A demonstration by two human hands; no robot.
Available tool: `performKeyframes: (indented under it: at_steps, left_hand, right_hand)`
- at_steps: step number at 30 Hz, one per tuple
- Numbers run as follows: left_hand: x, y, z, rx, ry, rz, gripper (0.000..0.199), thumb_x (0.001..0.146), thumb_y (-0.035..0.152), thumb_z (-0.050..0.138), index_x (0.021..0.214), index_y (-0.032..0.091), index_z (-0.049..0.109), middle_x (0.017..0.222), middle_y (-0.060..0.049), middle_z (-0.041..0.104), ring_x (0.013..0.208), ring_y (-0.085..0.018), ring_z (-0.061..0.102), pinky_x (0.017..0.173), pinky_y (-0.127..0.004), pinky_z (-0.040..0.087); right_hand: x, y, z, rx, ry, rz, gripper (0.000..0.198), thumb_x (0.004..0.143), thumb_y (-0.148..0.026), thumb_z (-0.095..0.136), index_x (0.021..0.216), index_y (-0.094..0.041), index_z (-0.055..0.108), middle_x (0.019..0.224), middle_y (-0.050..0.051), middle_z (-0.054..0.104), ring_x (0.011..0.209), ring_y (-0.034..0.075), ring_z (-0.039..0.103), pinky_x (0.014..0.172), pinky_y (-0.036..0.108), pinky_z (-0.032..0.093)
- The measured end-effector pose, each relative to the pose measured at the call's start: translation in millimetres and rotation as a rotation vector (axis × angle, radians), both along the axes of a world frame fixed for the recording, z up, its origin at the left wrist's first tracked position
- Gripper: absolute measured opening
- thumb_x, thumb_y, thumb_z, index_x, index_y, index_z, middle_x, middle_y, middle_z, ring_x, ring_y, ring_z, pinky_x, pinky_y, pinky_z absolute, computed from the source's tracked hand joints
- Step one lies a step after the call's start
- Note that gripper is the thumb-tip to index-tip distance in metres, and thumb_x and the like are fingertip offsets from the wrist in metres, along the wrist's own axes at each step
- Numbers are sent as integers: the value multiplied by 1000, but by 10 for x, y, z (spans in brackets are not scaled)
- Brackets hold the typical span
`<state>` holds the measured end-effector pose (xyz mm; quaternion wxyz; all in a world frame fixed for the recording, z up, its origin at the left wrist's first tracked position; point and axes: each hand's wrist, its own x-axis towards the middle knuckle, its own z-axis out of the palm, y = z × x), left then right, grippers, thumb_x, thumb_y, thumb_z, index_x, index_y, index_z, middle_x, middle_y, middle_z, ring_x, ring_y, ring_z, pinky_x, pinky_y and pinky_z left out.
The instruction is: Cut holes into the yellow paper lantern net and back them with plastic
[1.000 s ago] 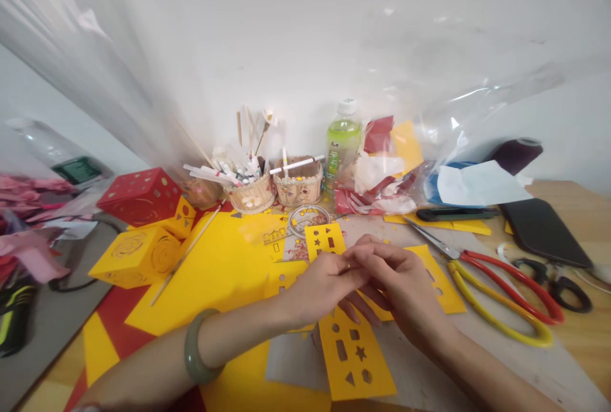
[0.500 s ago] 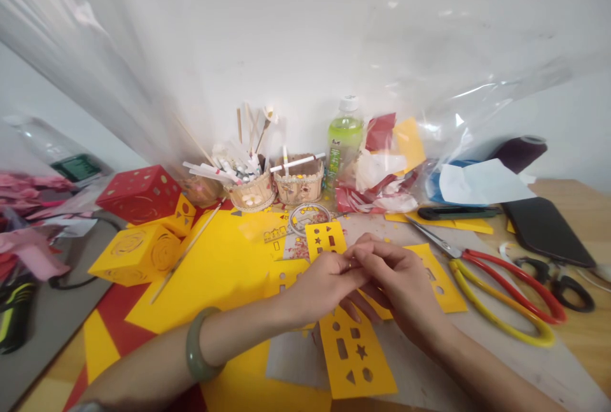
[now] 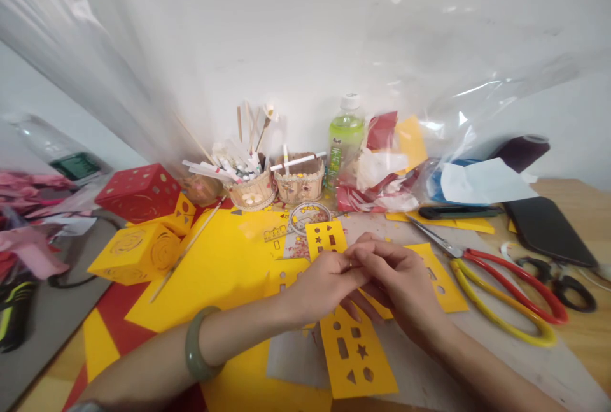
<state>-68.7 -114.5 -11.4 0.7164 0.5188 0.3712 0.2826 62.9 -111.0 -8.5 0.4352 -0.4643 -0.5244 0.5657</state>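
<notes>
The left hand [image 3: 315, 291] and right hand [image 3: 405, 281] met, fingers narrowly bunched, over the yellow cutout [image 3: 352, 362], probably for fine control; whether they held anything couldn't be told.

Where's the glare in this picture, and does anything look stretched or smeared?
Head view, right: white glints on the clear plastic; head view, left edge: the pink scraps smeared and stretched; head view, low centre: the yellow card with readable cutouts.

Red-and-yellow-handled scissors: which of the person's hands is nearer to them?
Right. The right hand is just left of the scissors in the picture, not touching them; the left hand is farther left, on the right hand's far side from them.
</notes>
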Motion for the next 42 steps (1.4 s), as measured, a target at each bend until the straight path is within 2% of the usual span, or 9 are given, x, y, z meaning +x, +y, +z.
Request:
performKeyframes:
  at_steps: [8,12,15,19,24,27,31,35,42]
  left_hand:
    - [-19,19,7,-3,5,19,43,82,50,52,94,10,62,84,-12,70,59,-15,66,53,-23,48]
    - [-70,81,64,60,-41,163,23,71,33,69,81,12,66,78,-5,69,77,-16,65,76,-27,48]
    - [-118,115,121,41,-131,241,21,68,31,71,80,14,67,78,-4,68,78,-16,64,78,-29,46]
    - [-141,140,117,-96,-407,169,42,78,55,54,76,14,64,88,-7,67,83,-20,64,79,-33,45]
    - [-92,165,10,-128,-432,80,46,65,47,74,95,15,61,105,-9,62,98,-21,59,87,-32,41]
    - [-87,174,-1,-69,-308,91,49,59,38,80,98,17,60,87,-3,63,85,-15,60,79,-27,42]
    - [-126,169,66,65,-48,200,17,66,26,72,75,14,64,66,2,59,58,-8,55,61,-22,42]
    - [-136,131,124,177,72,264,17,72,30,64,78,14,67,61,1,58,51,-9,53,51,-22,41]
    - [-83,59,103,346,238,262,16,75,27,61,80,17,71,76,-2,67,59,-11,56,59,-23,43]
  right_hand:
    - [13,12,28,27,27,-29,12,72,-29,63,69,-20,71,73,0,62,55,8,51,45,18,36]
    - [72,44,26,66,43,-69,8,70,-31,69,73,-25,73,77,1,66,67,12,58,55,21,44]
    - [114,76,11,110,90,-131,7,70,-31,71,76,-29,73,82,0,68,81,15,60,71,26,47]
    - [126,110,16,61,221,-195,10,66,-33,74,74,-28,71,80,-2,66,76,13,59,74,26,45]
    - [99,112,3,10,309,-110,12,67,-35,73,71,-25,68,72,-3,63,68,11,57,64,24,45]
    - [93,101,-31,54,260,-29,9,70,-35,71,72,-26,70,78,-2,65,75,13,59,69,26,46]
    - [100,102,-23,67,164,-102,13,68,-37,72,79,-30,73,94,-1,68,97,18,57,88,31,41]
    - [118,104,31,-54,150,-123,22,65,-44,71,79,-27,74,89,2,69,86,18,58,81,31,42]
    - [115,82,59,-95,105,-119,15,62,-35,75,70,-22,72,73,0,66,72,13,55,70,25,42]
